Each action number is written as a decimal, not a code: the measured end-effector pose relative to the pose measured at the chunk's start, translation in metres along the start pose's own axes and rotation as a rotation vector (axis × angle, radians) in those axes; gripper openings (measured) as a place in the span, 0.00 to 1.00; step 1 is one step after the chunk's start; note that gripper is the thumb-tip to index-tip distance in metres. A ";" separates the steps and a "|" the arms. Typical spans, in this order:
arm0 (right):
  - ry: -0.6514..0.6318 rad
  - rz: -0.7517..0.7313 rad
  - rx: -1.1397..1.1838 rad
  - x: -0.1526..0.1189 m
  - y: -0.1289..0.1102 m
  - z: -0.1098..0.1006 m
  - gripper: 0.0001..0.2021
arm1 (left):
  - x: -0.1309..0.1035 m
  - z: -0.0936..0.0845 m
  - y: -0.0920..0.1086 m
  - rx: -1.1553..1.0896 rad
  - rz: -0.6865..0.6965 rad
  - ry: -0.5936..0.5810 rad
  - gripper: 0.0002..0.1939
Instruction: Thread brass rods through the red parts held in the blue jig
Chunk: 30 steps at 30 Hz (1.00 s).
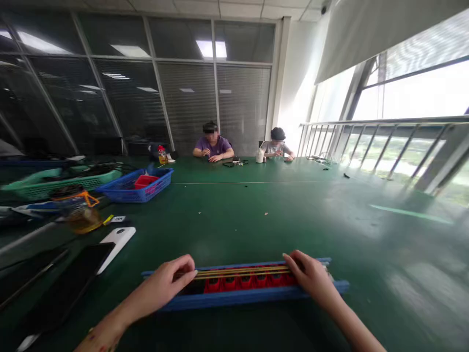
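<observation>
Several thin yellow strands run nearly straight between my two hands; whether they are cords or rods I cannot tell. My left hand pinches their left end, with thumb and fingers together. At the other end my right hand is closed on them near the thumb and fingertips. Just under the strands lies a long, narrow blue holder with raised long sides. A row of red square pieces with dark middles sits inside it. My hands cover parts of both ends of the holder.
At left are a black phone-like slab, a white flat object, a jar of amber liquid, a blue basket and a green basket. Two people sit across the green table.
</observation>
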State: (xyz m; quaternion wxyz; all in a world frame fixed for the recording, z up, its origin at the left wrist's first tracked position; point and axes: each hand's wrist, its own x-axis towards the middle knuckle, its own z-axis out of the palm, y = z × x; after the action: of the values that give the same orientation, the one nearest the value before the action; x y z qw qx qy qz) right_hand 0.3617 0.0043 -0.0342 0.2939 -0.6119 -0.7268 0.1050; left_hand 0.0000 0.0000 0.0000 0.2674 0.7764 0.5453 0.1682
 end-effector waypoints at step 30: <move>-0.017 -0.067 0.171 0.003 0.014 -0.020 0.13 | 0.032 -0.063 -0.033 0.550 0.169 0.383 0.12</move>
State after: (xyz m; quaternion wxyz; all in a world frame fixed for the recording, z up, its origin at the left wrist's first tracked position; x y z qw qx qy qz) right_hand 0.3839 0.0066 -0.0248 0.3422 -0.5591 -0.7376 0.1621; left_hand -0.0489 0.0530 0.0291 -0.0738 0.8162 0.5442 0.1793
